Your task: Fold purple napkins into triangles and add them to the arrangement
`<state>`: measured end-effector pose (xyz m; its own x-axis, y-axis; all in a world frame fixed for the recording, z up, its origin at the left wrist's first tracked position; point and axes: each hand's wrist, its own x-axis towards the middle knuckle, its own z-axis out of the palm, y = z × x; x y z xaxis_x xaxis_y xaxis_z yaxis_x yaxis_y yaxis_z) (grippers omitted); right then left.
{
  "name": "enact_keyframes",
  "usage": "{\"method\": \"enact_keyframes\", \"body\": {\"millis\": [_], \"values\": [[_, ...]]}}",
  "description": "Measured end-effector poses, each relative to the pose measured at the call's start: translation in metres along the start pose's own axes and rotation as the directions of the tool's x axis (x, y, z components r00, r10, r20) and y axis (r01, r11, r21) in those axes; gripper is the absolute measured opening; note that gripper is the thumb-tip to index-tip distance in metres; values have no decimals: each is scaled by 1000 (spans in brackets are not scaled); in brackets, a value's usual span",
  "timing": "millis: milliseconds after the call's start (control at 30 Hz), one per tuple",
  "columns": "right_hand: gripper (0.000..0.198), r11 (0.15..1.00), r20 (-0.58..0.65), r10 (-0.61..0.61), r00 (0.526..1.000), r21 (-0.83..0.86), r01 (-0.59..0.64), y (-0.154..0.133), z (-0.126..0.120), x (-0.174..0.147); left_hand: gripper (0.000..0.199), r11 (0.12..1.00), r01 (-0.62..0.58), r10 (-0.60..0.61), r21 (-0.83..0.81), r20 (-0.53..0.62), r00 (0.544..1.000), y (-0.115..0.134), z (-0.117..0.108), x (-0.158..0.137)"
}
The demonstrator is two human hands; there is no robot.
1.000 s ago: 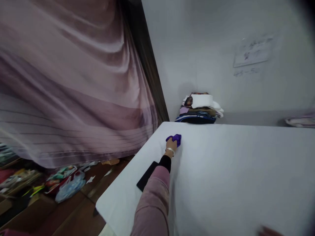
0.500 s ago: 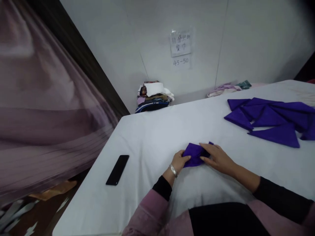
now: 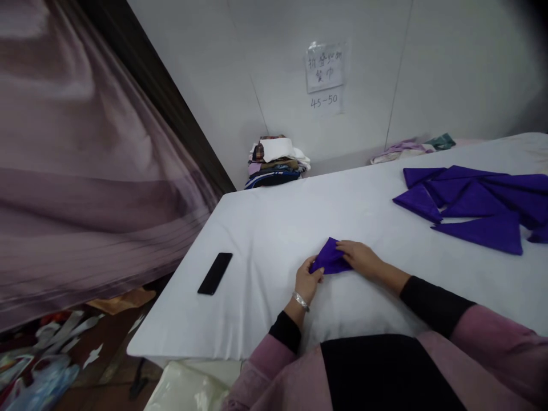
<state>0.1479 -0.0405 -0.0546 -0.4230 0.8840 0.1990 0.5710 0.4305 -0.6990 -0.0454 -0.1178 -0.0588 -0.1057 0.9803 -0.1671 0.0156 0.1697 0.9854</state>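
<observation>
A folded purple cloth napkin (image 3: 330, 258) is between my hands, over the white tablecloth near the front of the table. My left hand (image 3: 309, 279), with a silver bracelet at the wrist, pinches its left corner with the thumb on top. Over the right part of the napkin my right hand (image 3: 362, 258) is closed, its fingertips pressing the fabric and hiding that end. Further right lies a spread of folded purple napkins (image 3: 475, 200), overlapping and mostly triangular.
A black phone (image 3: 215, 273) lies on the table (image 3: 171, 325) at left. Against the wall sits a stack of folded cloths (image 3: 278, 162), with more fabric (image 3: 402, 149) to its right. A paper sign (image 3: 325, 68) hangs above. A mauve curtain (image 3: 85, 171) drapes at left.
My right hand has drawn in toward the left, and its fingers now cover the napkin's right end. The napkin looks more compact and pointed at the top. The view has shifted slightly.
</observation>
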Motion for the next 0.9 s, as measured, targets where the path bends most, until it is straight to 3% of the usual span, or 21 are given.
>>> {"method": "enact_keyframes", "body": {"millis": [33, 167, 300, 367, 433, 533, 633, 700, 767, 900], "values": [[22, 992, -20, 74, 997, 106, -71, 4, -5, 8, 42, 1000, -19, 19, 19, -22, 1000, 4, -3, 1], [40, 893, -62, 250, 966, 400, -205, 20, -35, 21, 39, 987, -102, 119, 123, -138, 983, 18, -25, 7], [29, 583, 102, 481, 871, 705, -404, 39, -48, 3, 25, 899, -46, 146, 436, -198, 969, 18, -48, 14], [24, 563, 103, 550, 828, 687, -459, 48, -47, -11, 21, 843, -46, 184, 535, -208, 961, 13, -52, 16], [22, 657, -11, 560, 829, 615, -436, 54, -44, -25, 27, 739, -86, 281, 668, -189, 941, 9, -52, 15], [24, 883, -197, 400, 895, 344, -318, 53, -37, -42, 36, 503, -203, 394, 840, -13, 919, 7, -45, 9], [27, 995, -206, 77, 976, 74, -63, 42, -28, -48, 37, 414, -313, 359, 855, 163, 919, 8, -36, 3], [28, 989, -137, -148, 979, -34, 145, 35, -21, -45, 37, 402, -332, 323, 853, 208, 923, 6, -33, 3], [30, 948, -27, -298, 954, -122, 293, 31, -14, -37, 33, 405, -332, 303, 852, 218, 928, 3, -31, 7], [27, 904, 130, -349, 928, -214, 370, 32, -5, -19, 19, 427, -353, 337, 832, 216, 917, -2, -33, 19]]}}
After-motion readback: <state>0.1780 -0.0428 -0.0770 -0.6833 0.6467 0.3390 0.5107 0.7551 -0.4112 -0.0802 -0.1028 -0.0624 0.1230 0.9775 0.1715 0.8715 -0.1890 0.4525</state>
